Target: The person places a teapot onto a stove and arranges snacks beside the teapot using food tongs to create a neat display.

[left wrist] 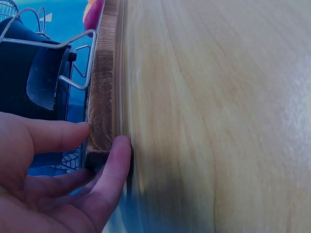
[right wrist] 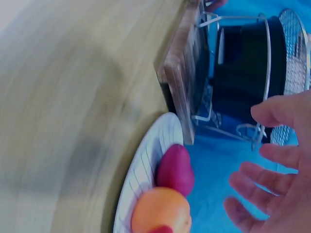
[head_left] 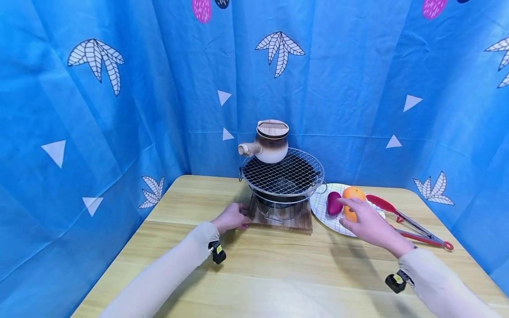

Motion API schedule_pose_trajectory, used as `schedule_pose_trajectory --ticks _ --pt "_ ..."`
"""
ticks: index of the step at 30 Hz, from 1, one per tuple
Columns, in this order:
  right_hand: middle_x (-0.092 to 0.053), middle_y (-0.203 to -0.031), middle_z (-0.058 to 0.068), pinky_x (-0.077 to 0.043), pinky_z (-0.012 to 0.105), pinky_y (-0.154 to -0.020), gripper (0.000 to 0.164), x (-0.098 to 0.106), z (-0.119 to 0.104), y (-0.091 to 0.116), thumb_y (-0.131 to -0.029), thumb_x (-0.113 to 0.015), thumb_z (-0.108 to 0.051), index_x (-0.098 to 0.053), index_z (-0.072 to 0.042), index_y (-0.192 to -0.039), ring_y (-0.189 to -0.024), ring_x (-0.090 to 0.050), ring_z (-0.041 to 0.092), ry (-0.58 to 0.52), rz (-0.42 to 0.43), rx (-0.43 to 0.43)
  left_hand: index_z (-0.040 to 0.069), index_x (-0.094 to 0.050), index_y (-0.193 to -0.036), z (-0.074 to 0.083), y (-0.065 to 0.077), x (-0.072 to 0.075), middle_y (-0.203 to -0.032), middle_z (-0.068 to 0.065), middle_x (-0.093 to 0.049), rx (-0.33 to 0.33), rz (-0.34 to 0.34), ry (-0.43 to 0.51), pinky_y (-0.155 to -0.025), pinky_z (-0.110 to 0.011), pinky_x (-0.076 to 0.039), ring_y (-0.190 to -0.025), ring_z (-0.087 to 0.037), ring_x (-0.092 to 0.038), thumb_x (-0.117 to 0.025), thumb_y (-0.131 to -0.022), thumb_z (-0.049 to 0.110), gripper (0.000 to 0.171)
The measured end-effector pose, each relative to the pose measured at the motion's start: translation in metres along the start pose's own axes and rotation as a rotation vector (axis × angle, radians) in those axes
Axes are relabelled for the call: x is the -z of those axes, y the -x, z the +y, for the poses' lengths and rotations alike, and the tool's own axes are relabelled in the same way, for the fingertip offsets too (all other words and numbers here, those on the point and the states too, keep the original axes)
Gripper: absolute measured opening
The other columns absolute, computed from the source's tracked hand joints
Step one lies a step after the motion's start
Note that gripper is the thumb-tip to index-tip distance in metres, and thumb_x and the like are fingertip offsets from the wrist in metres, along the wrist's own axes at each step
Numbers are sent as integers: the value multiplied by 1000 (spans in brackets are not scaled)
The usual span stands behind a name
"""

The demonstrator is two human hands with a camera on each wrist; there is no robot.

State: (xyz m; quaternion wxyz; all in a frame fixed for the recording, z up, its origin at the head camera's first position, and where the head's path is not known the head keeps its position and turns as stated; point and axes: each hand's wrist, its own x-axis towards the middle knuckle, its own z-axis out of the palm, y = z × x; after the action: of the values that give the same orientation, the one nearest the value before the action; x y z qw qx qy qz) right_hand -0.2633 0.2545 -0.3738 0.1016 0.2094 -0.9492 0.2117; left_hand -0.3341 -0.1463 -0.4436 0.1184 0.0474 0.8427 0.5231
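Note:
My left hand (head_left: pixel 232 217) is at the front left corner of a brown wooden board (head_left: pixel 294 224). In the left wrist view its thumb lies on the board's top and a finger is at the lower edge, so the corner is pinched between them. On the board stands a round black grill stove with a wire grate (head_left: pixel 284 174). A clay pot (head_left: pixel 272 145) with a wooden lid and side handle sits on the grate. My right hand (head_left: pixel 367 223) hovers with spread fingers over a white plate (head_left: pixel 324 212), holding nothing. The plate bears oranges (right wrist: pixel 160 211) and a purple, sweet-potato-like piece (right wrist: pixel 176 170).
Red-tipped tongs (head_left: pixel 421 229) lie at the right, their upper end by the plate. Wire handles (right wrist: pixel 250 131) stick out from the stove's sides. A blue patterned curtain (head_left: pixel 350 88) hangs close behind the wooden table (head_left: pixel 258 274) and along both sides.

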Motion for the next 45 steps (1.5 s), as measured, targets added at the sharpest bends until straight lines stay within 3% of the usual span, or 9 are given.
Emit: schedule_pose_trajectory --ticks 7,13,25,35,41,45 --pt "-51 -141 27 -56 59 -85 67 16 12 7 -86 -78 -26 -52 -6 -144 -119 -48 42 29 -42 -2 -14 -48 -136 3 2 0 -91 -20 -71 3 -1 2 -70 -32 -64 -71 -25 -71 -68 -84 -6 56" --pt "-44 -148 28 -41 76 -99 78 28 20 14 -85 -79 -31 -44 -5 -150 -134 -37 51 56 -102 4 -14 -48 -136 3 3 0 -92 -23 -71 7 -4 1 -70 -33 -64 -72 -28 -72 -67 -85 -7 55" --pt "-37 -153 31 -33 83 -98 89 38 50 24 -79 -83 -29 -40 -3 -152 -136 -32 56 53 -122 -50 -15 -47 -136 4 3 0 -89 -23 -71 1 -2 -11 -69 -33 -64 -70 -26 -72 -67 -85 -7 56" --pt "-40 -147 35 -40 81 -93 93 39 75 30 -75 -86 -32 -42 1 -149 -129 -38 57 81 -122 -67 -14 -47 -138 3 4 -1 -87 -19 -71 13 8 -8 -69 -33 -64 -69 -24 -71 -68 -85 -6 57" --pt "-36 -148 36 -42 82 -87 95 42 87 33 -75 -86 -35 -40 -1 -151 -129 -34 58 86 -158 -130 -13 -46 -139 0 1 -1 -86 -18 -72 19 3 4 -69 -33 -64 -69 -23 -71 -68 -86 -5 58" --pt "-35 -148 36 -51 74 -84 94 43 96 35 -75 -87 -33 -40 0 -150 -125 -36 56 71 -177 -146 -14 -46 -139 0 1 -1 -86 -18 -71 21 1 5 -69 -32 -64 -70 -24 -71 -68 -85 -5 59"
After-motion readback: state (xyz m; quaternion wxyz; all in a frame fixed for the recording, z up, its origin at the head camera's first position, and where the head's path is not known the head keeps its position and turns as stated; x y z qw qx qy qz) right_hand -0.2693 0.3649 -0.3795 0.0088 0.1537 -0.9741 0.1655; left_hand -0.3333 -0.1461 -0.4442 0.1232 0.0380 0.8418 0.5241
